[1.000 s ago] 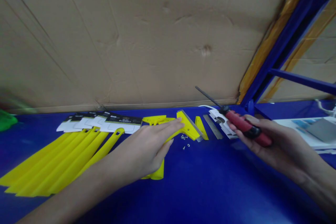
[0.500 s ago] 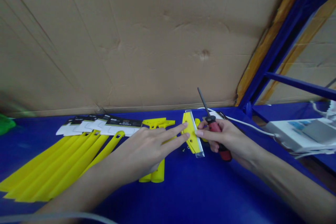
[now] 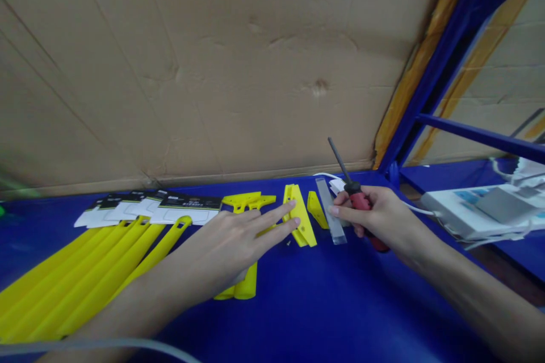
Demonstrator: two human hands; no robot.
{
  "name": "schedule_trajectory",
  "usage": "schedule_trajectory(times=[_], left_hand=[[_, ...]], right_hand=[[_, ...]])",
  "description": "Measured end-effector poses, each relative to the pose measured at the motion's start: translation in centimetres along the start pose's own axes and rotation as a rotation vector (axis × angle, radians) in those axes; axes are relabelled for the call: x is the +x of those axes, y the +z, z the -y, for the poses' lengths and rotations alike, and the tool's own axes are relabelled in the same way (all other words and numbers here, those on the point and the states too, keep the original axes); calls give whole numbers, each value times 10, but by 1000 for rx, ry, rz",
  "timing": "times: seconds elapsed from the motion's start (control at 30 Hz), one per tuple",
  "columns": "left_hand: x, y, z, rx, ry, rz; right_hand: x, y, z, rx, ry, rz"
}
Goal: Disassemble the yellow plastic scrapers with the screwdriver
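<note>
My left hand [image 3: 238,238] reaches over two yellow scraper handles [image 3: 246,282], two fingers stretched out and apart. Their tips rest on a yellow scraper head [image 3: 301,218], whose long slot faces right; the thumb is hidden. My right hand [image 3: 374,215] is closed on a screwdriver [image 3: 360,199] with a red and black grip, its shaft pointing up and left. The same hand pinches a flat blade [image 3: 330,210] in a clear sleeve between thumb and finger. A smaller yellow plate [image 3: 315,210] with holes sits between scraper head and blade. Small screws [image 3: 288,244] lie below the head.
Several long yellow scrapers [image 3: 97,266] with black and white cards [image 3: 183,210] fan out at left on the blue table [image 3: 306,300]. A white power strip [image 3: 472,212] with cables stands at right. Cardboard [image 3: 221,68] backs the table, beside a blue frame post [image 3: 438,62].
The blade has come out of the yellow scraper head and moved right with my right hand. The smaller plate now shows between them. The view has shifted slightly right.
</note>
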State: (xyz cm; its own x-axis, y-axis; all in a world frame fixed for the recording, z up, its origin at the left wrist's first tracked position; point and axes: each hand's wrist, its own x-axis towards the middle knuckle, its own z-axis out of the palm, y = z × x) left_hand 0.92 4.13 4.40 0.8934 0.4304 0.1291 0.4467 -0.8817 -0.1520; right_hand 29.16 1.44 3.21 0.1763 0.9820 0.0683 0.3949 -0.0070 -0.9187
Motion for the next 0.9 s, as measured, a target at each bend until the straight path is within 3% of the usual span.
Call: schedule_trajectory(times=[0.1, 0.2, 0.47, 0.9], left_hand=[[10, 2, 2, 16, -25, 44], [32, -3, 5, 53, -12, 101], [88, -13, 16, 58, 118, 197], [97, -21, 17, 85, 152, 240]], right_hand=[[6, -14, -4, -253, -86, -121], [8, -18, -4, -364, -115, -161], [3, -5, -4, -582, -110, -182], [6, 9, -6, -725, -75, -120]])
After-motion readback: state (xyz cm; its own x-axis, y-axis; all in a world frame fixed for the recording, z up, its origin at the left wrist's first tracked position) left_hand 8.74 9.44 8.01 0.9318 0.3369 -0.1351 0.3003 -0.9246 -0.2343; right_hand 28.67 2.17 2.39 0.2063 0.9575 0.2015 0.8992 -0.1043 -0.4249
